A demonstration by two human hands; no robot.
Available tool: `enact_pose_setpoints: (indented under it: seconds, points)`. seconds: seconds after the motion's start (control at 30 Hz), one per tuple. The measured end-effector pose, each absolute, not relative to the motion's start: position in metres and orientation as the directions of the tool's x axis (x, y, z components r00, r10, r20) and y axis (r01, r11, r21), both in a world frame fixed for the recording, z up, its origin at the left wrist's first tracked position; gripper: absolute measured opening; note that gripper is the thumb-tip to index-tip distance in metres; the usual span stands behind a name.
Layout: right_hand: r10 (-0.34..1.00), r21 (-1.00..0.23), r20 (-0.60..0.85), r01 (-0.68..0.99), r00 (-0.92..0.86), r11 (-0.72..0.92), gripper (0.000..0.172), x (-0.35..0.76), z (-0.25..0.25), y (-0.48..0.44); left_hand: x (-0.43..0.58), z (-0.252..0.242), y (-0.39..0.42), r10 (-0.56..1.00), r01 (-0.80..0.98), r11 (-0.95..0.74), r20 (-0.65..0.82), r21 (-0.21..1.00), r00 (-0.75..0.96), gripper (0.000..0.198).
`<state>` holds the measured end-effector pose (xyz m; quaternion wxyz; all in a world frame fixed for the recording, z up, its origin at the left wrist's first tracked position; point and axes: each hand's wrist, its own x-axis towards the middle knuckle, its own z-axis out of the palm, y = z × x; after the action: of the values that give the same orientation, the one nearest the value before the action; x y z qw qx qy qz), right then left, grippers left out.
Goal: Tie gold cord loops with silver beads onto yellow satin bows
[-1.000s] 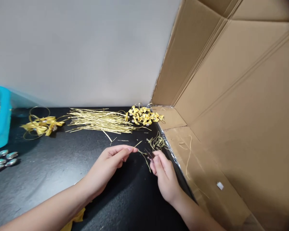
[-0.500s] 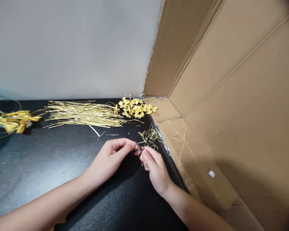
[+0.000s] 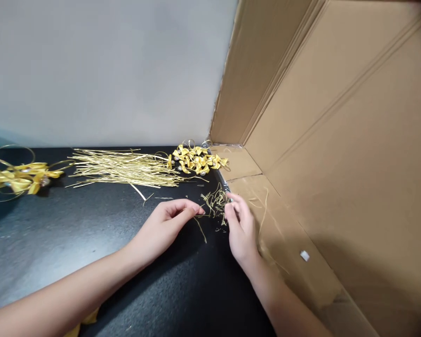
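My left hand [image 3: 171, 224] is closed in a pinch over the black table, its thumb and forefinger on a gold twist tie, only the end of which shows. A thin gold strand [image 3: 201, 229] hangs below these fingertips. To the right, my right hand [image 3: 241, 229] is at the edge of a tangle of thin gold scraps [image 3: 214, 201]. Its fingers are curled in towards the thumb; what they hold, if anything, is hidden. Beyond my left hand lies a pile of straight gold twist ties [image 3: 122, 167].
Yellow ribbon bows with beads [image 3: 196, 158] are heaped at the back corner. More yellow bows [image 3: 24, 178] with gold loops lie far left. Cardboard [image 3: 337, 140] walls the right side, with a small white piece [image 3: 304, 255] on its lower flap. Yellow ribbon [image 3: 90, 317] shows under my left forearm.
My right hand has moved right, away from my left fingertips, to the tangle of scraps. My left hand stays nearly still in its pinch.
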<state>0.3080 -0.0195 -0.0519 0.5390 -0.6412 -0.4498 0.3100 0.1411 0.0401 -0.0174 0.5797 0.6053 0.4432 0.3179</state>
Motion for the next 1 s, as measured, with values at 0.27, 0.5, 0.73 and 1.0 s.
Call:
enact_pose_setpoints:
  seconds: [0.27, 0.5, 0.73, 1.0]
  points:
    - [0.894, -0.617, 0.404, 0.779, 0.192, 0.111, 0.014, 0.316, -0.082, 0.006, 0.096, 0.013, 0.055, 0.940, 0.099, -0.082, 0.044, 0.992, 0.338, 0.020]
    - [0.884, -0.646, 0.408, 0.756, 0.229, 0.102, 0.019, 0.324, -0.090, 0.016, 0.058, 0.052, 0.052, 0.956, 0.053, -0.187, 0.169, 0.981, 0.241, 0.023]
    - [0.932, -0.821, 0.329, 0.535, 0.154, 0.202, 0.041, 0.258, -0.038, -0.021, 0.036, 0.082, 0.026, 0.894, 0.308, -0.409, 0.309, 0.859, 0.325, 0.026]
    - [0.867, -0.675, -0.308, -0.553, -0.391, -0.489, 0.025, 0.171, 0.034, -0.045, 0.027, 0.017, -0.068, 0.230, 0.262, -0.965, 0.586, 0.031, 0.777, 0.022]
